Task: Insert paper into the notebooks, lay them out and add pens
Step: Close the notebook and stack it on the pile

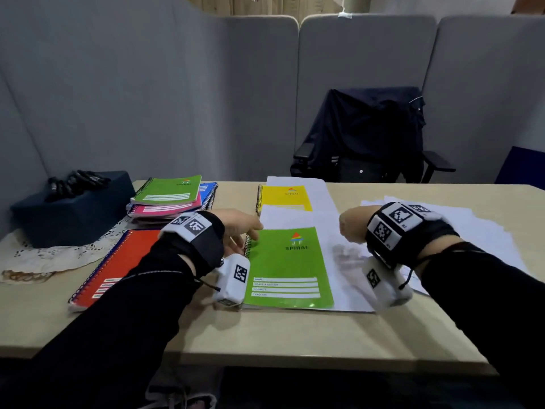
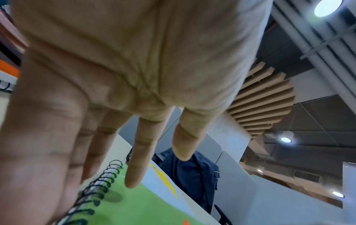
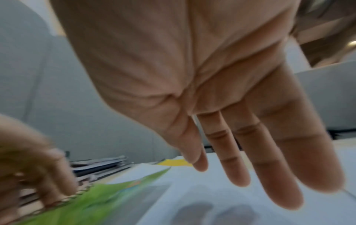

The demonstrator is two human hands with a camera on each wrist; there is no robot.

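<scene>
Nearest, a closed green notebook (image 1: pixel 287 267) lies flat on the surface (image 1: pixel 265 335), on top of a white sheet (image 1: pixel 342 278) that sticks out past its right and far edges. The left hand (image 1: pixel 239 231) is at the notebook's spiral (image 2: pixel 96 191), fingers straight and spread; the left wrist view shows the fingertips (image 2: pixel 133 179) over the cover's far left corner, though whether they press it cannot be told. The right hand (image 1: pixel 351 228) hovers over the sheet just right of the notebook, palm down with fingers (image 3: pixel 240 159) extended and holding nothing; it is blurred in the head view.

To the left, an orange notebook (image 1: pixel 118 267) lies closed, partly under the left sleeve (image 1: pixel 118 314). On the right, loose white paper (image 1: pixel 460 225) is spread under and beyond the right wrist.

Farther back, a yellow notebook (image 1: pixel 284 196) lies closed on another sheet (image 1: pixel 295 182), with the near sheet's far edge overlapping its lower part. Left of it stands a stack (image 1: pixel 168 202) of notebooks: green on top, pink beneath, a blue one showing behind. At the far left, a dark box (image 1: pixel 70 214) sits on a lace cloth (image 1: pixel 44 255) with black pens (image 1: pixel 73 184) piled on it.

Beyond the surface, a chair (image 1: pixel 371 143) draped in dark fabric stands before grey partition panels (image 1: pixel 177 98).
</scene>
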